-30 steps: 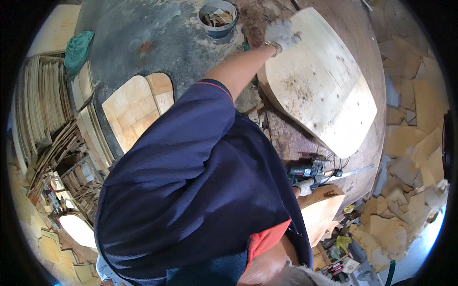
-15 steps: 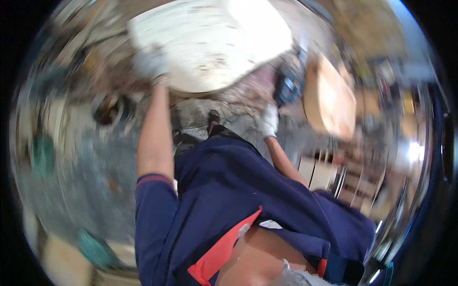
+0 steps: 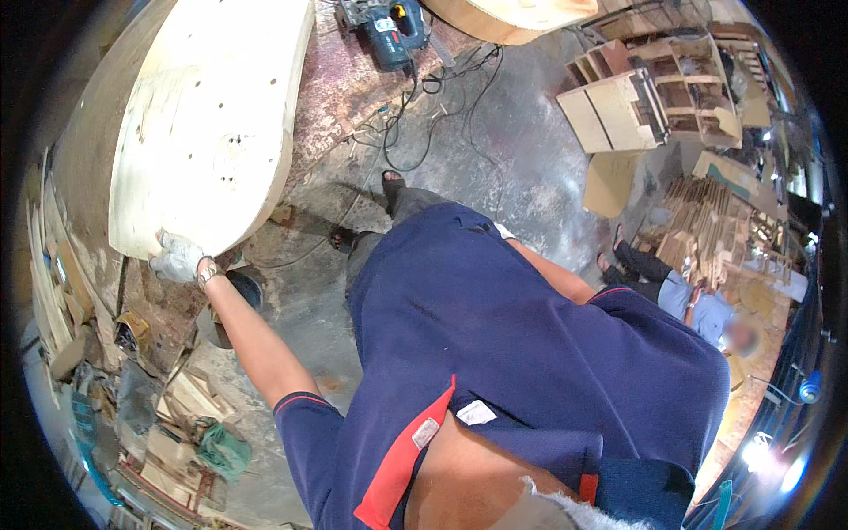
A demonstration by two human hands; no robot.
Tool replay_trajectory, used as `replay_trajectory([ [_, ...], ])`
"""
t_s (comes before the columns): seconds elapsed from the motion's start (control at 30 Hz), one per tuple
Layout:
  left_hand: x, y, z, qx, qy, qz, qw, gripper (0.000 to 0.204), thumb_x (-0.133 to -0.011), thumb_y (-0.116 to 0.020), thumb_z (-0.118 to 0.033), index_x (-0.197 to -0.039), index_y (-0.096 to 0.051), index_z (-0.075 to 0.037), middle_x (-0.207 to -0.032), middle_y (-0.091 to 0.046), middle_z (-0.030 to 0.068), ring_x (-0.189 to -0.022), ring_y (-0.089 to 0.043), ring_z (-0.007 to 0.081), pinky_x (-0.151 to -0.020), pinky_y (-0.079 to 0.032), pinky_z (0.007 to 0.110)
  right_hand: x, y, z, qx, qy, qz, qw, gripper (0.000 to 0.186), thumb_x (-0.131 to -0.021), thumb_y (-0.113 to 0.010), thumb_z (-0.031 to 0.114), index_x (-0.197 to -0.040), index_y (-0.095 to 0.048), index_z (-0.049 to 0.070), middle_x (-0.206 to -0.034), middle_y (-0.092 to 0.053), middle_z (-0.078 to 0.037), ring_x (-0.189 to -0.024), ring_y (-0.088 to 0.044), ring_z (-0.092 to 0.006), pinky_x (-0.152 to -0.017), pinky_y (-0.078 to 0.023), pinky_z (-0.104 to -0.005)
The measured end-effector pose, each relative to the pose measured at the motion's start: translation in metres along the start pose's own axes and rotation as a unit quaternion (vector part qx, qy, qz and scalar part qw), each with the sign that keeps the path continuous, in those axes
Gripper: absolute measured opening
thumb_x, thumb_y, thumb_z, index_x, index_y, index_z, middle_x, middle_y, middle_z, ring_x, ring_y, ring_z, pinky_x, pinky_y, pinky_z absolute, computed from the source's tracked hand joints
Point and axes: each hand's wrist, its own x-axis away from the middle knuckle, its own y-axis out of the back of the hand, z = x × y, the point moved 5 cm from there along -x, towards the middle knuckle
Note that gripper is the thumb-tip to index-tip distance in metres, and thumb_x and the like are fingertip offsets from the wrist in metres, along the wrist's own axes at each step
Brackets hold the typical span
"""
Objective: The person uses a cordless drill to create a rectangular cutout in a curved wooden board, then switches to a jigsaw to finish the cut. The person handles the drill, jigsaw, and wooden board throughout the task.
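A pale wooden panel with curved edges and several small dark holes lies on the worktable at the upper left. My left hand, in a whitish glove, is closed on its near corner, with the arm stretched out. My right hand is low beside my body. Only a bit of its white glove shows past my shirt, and its fingers are hidden. Beyond the panel's right edge rests a dark blue corded power tool, apart from both hands.
The worktable has a worn reddish top. Another thick wooden piece sits at the top. A black cable trails onto the grey floor. A wooden cabinet stands right; a person is near stacked wood strips. Offcuts lie left.
The view has turned, so the panel and power tool appear farther left and higher. My right hand has gone from near the power tool to beside my body. My left hand remains at the panel's edge.
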Motion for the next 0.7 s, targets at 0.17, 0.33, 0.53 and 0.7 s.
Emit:
replay_trajectory([
  [0.17, -0.005, 0.005, -0.002, 0.01, -0.002, 0.005, 1.0, 0.072, -0.097, -0.061, -0.053, -0.144, -0.046, -0.001, -0.128, -0.056, 0.0269, -0.112, -0.062, 0.0414, -0.093, -0.053, 0.051, 0.002, -0.024, -0.03, -0.001, -0.045, 0.051, 0.998, 0.05, -0.086, -0.069, 0.04, -0.12, -0.067, 0.004, -0.111, -0.072, -0.026, -0.108, -0.067, -0.0457, -0.091, -0.054, -0.0495],
  [0.33, -0.008, 0.011, 0.001, 0.083, 0.07, 0.039, 0.993, 0.063, -0.094, -0.072, -0.042, -0.142, -0.05, -0.007, -0.128, -0.059, 0.0247, -0.106, -0.067, 0.0379, -0.082, -0.059, 0.048, -0.053, 0.08, 0.059, 0.002, 0.039, -0.059, 0.997, 0.046, -0.087, -0.068, 0.036, -0.119, -0.067, 0.004, -0.11, -0.072, -0.026, -0.107, -0.067, -0.0458, -0.09, -0.054, -0.0494],
  [0.53, -0.027, -0.017, 0.038, 0.322, 0.028, 0.028, 0.946, 0.056, -0.096, -0.071, -0.035, -0.139, -0.052, -0.005, -0.113, -0.067, 0.0159, -0.09, -0.068, 0.0301, -0.077, -0.06, 0.04, -0.12, 0.287, 0.204, -0.184, 0.244, -0.293, 0.906, 0.035, -0.097, -0.063, 0.031, -0.114, -0.067, 0.001, -0.098, -0.072, -0.024, -0.091, -0.071, -0.0372, -0.083, -0.054, -0.044],
  [0.7, -0.045, -0.059, 0.079, 0.816, 0.204, 0.175, 0.512, 0.044, -0.106, -0.049, -0.036, -0.139, -0.056, -0.007, -0.129, -0.064, 0.0131, -0.117, -0.059, 0.0254, -0.111, -0.044, 0.04, -0.236, 0.391, 0.311, -0.251, 0.315, -0.299, 0.865, 0.039, -0.099, -0.065, 0.034, -0.114, -0.068, -0.002, -0.097, -0.07, -0.009, -0.088, -0.064, -0.0217, -0.081, -0.052, -0.0364],
])
